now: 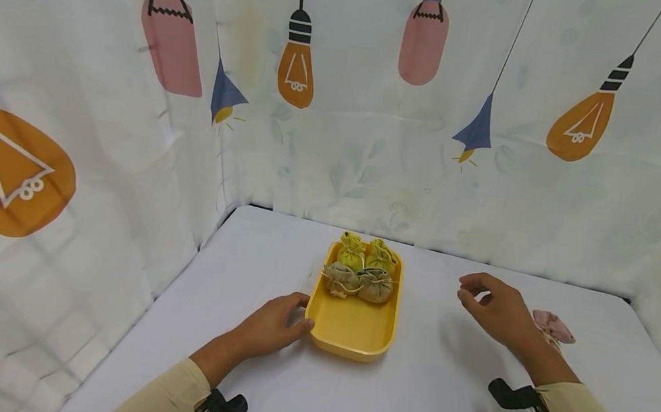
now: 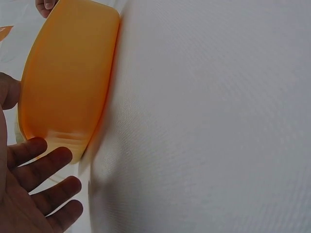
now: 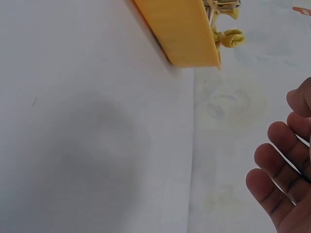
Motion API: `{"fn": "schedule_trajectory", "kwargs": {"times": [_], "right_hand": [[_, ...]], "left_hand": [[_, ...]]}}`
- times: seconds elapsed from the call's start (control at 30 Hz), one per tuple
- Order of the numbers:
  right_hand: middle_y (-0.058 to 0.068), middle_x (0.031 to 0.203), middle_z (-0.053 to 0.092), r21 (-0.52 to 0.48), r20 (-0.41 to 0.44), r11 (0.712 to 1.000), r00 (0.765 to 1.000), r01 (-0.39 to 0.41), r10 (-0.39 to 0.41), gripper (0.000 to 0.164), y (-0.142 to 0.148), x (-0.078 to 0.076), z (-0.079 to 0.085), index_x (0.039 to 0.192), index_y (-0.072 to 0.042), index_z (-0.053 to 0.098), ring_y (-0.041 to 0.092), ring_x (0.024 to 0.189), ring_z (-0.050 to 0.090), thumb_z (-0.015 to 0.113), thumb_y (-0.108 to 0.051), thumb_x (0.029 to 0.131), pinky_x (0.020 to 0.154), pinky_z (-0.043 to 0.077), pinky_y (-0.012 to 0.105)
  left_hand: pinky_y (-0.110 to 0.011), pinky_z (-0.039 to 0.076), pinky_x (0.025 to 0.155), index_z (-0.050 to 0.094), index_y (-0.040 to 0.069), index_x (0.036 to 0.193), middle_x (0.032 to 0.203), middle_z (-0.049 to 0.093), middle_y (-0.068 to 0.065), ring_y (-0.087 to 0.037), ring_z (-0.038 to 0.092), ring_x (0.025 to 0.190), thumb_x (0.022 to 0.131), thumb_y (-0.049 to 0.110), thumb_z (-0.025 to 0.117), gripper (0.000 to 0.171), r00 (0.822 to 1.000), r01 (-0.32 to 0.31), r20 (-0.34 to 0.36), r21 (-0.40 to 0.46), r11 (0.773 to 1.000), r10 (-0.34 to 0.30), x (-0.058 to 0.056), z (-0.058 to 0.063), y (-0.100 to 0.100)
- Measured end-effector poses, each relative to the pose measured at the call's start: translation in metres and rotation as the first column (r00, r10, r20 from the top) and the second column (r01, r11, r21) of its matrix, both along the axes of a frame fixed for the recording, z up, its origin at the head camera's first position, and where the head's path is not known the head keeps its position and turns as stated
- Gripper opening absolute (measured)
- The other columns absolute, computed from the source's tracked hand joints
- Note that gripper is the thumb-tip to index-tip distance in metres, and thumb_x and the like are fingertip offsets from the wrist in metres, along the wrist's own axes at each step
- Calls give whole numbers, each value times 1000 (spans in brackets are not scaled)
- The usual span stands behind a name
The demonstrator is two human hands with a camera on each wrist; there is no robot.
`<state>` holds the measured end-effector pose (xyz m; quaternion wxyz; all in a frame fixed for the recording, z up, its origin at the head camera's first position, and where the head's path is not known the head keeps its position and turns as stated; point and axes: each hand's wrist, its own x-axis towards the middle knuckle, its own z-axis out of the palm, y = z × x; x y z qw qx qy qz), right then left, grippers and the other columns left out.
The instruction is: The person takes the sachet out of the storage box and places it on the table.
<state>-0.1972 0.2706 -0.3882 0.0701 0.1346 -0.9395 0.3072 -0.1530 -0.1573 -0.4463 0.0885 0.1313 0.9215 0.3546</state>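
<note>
A yellow plastic tray [image 1: 350, 324] stands on the white table. In its far half sit two yellow-green drawstring pouches [image 1: 352, 253] behind two grey-brown drawstring pouches [image 1: 375, 286]. My left hand [image 1: 267, 328] is at the tray's left side, its thumb and fingertips by the rim. The left wrist view has these fingers spread and loosely extended beside the tray wall [image 2: 73, 68]. My right hand [image 1: 498, 312] hovers above the table right of the tray, fingers loosely bent around nothing. Beyond its wrist lies a pink pouch [image 1: 556, 325], partly hidden by the forearm.
A white cloth [image 1: 439, 381] covers the table. Patterned fabric walls [image 1: 363, 135] with printed lamps and bulbs rise along the back and left edges. Each wrist wears a black camera mount [image 1: 226, 408].
</note>
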Motion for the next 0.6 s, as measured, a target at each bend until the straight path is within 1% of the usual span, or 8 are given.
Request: {"fn": "schedule_trajectory", "kwargs": {"times": [0.4, 0.6], "right_hand": [[3, 104, 70, -7, -26, 999, 999, -35, 35, 27, -16, -4, -2, 122, -9, 68, 24, 90, 64, 68, -25, 101, 77, 54, 42], [1, 103, 70, 6, -30, 999, 999, -40, 40, 25, -25, -8, -5, 121, -8, 68, 22, 91, 64, 69, -21, 99, 79, 55, 42]], "left_hand": [[-57, 38, 112, 55, 13, 141, 141, 58, -3, -30, 48, 137, 100, 46, 64, 53, 1000, 7, -3, -9, 1000, -7, 0, 0, -1], [-57, 38, 113, 54, 13, 142, 142, 58, -3, -29, 48, 138, 100, 47, 63, 54, 1000, 14, -6, -12, 1000, -14, 1, 0, -1]]}}
